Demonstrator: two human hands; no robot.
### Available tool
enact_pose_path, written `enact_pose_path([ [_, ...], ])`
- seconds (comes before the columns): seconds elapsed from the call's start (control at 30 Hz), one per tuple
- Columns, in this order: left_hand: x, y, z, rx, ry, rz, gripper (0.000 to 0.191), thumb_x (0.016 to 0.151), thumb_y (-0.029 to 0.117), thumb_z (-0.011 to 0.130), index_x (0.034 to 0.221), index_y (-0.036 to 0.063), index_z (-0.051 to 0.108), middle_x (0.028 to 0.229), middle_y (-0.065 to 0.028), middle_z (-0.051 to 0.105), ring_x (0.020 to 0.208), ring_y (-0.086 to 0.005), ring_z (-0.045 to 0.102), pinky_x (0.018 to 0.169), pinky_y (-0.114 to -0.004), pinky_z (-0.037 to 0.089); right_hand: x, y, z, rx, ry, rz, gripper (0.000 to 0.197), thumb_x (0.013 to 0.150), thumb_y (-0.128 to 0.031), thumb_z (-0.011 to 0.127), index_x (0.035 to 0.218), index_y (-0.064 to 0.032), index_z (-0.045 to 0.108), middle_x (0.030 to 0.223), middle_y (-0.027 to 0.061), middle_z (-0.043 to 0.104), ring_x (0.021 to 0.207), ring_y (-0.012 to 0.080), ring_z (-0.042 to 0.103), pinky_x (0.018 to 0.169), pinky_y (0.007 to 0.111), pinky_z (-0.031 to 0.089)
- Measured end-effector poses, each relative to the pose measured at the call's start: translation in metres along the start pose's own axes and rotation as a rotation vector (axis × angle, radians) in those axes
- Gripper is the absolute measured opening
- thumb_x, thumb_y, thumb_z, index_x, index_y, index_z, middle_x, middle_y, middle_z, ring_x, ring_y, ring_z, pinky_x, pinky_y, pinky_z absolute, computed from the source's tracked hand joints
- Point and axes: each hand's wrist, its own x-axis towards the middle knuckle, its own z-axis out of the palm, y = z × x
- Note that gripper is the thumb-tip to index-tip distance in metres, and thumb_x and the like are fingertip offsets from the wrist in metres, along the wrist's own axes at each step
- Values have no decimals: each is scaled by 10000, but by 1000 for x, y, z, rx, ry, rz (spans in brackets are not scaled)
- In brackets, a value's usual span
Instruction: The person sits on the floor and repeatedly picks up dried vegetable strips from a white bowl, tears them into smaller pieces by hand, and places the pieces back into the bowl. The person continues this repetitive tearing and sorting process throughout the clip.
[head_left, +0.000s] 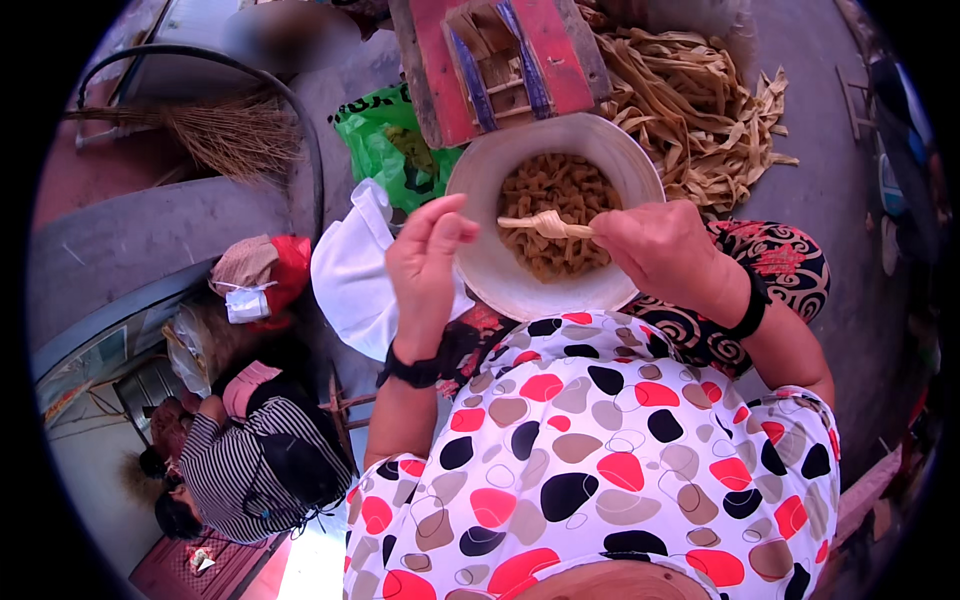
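My right hand (660, 240) pinches one end of a pale knotted strip (551, 223), which looks like dried plant or tofu skin. The strip lies level over a wide, light-coloured basin (555, 296). Many small brown knotted pieces (559, 180) fill the bottom of that basin. At the basin's left side is my left hand (427, 259), raised with loosely bent fingers and no thing visible in it. A white cloth (349, 277) lies just left of this hand. The basin rests close against my lap, between patterned trouser legs.
Long loose strips (682, 112) are heaped at the upper right. A red wooden stool (420, 67) stands beyond the basin, beside a green plastic bag (390, 135). A twig broom (225, 139) lies upper left. Another person in a striped top (240, 465) bends over at lower left.
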Motion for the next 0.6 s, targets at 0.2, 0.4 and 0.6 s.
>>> enact_pose_path([
  [0.2,-1,48,26,898,-582,734,362,726,184,749,1050,63,643,939,-87,658,905,-269,629,873,-467,469,12,-18,-3,-20,-47,-261,100,764,-102,602,808,-85,514,648,71,607,599,246,657,481,385,502],
  [0.4,-12,35,17,838,-744,742,157,734,140,713,786,81,578,745,-70,535,723,-257,548,641,-385,439,-15,-7,-15,179,-365,-197,114,740,-85,606,822,-60,532,620,75,600,562,267,646,475,408,482],
  [0.6,30,35,13,717,-564,577,107,807,78,668,896,37,626,755,-114,551,722,-304,568,657,-386,475,21,24,-19,-41,-78,-159,63,800,-104,616,823,-113,559,619,29,539,526,223,602,438,366,464],
])
